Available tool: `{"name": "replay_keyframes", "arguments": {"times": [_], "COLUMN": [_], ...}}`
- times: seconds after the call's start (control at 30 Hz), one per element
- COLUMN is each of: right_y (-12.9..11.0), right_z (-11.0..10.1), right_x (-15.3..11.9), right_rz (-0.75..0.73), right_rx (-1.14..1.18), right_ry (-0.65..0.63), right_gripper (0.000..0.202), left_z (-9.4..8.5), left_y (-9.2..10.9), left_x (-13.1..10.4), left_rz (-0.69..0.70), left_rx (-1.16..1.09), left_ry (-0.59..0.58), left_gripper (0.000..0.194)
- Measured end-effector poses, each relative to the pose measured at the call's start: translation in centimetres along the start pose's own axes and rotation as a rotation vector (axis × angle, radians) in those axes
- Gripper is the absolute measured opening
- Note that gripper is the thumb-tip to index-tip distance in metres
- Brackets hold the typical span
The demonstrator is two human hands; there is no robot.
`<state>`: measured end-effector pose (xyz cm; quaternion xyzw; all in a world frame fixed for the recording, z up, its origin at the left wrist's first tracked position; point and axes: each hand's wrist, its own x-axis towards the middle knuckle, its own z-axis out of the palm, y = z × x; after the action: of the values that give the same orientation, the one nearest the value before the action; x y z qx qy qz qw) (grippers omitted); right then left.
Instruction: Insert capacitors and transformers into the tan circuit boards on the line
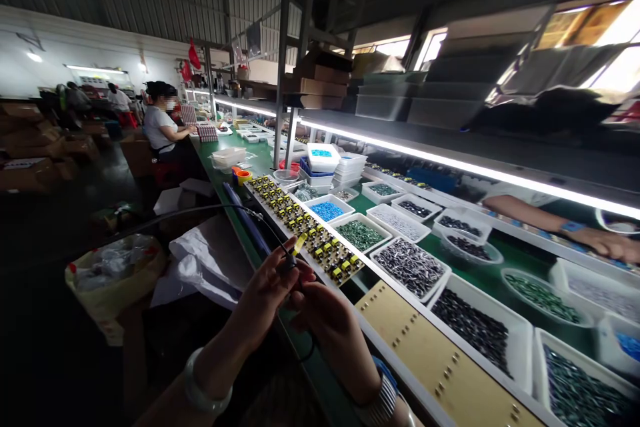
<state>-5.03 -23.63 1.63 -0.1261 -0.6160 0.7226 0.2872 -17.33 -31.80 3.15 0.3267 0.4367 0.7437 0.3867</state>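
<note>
Near the middle of the head view, my left hand has its fingers closed on a dark cable. A small yellow piece shows just above its fingertips. My right hand is right beside it, fingers curled round the lower part of the same dark cable, which hangs down below the hands. Both hands are in front of a long board that carries rows of small parts with yellow tops. Exactly how the fingertips meet the cable is partly hidden.
White trays of small parts fill the green bench to the right. A tan panel with metal studs lies at the near edge. Another person's arm reaches in at the right. A seated person works farther left.
</note>
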Motion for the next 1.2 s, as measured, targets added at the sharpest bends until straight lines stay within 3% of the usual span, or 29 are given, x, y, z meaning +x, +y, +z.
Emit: {"name": "replay_keyframes", "arguments": {"times": [0.3, 0.53, 0.73, 0.87, 1.03, 1.2], "right_y": [0.0, -2.3, -2.3, -1.5, -3.2, -5.4], "right_z": [0.7, 0.8, 0.6, 0.3, 0.7, 0.7], "right_x": [-0.4, -0.2, -0.6, -1.1, -1.6, -2.1], "right_rz": [0.031, -0.063, -0.065, -0.162, -0.039, -0.016], "right_rx": [-0.011, -0.333, -0.364, -0.478, -0.301, -0.153], "right_ry": [0.014, 0.078, 0.045, 0.030, -0.024, -0.017], "right_gripper": [0.052, 0.053, 0.051, 0.040, 0.041, 0.044], "left_z": [1.0, 1.3, 2.1, 2.3, 2.3, 2.0], "left_y": [0.9, 1.5, 0.6, 0.7, 1.3, 0.8], "left_x": [-0.1, 0.3, -0.2, 0.1, 0.7, 0.6], "left_rz": [0.065, 0.233, 0.138, 0.083, 0.170, 0.200], "left_rx": [0.155, 0.302, 0.152, -0.023, -0.155, 0.089], "left_ry": [0.072, 0.100, 0.093, 0.044, -0.050, -0.083], "left_gripper": [0.072, 0.072, 0.072, 0.067, 0.055, 0.055]}}
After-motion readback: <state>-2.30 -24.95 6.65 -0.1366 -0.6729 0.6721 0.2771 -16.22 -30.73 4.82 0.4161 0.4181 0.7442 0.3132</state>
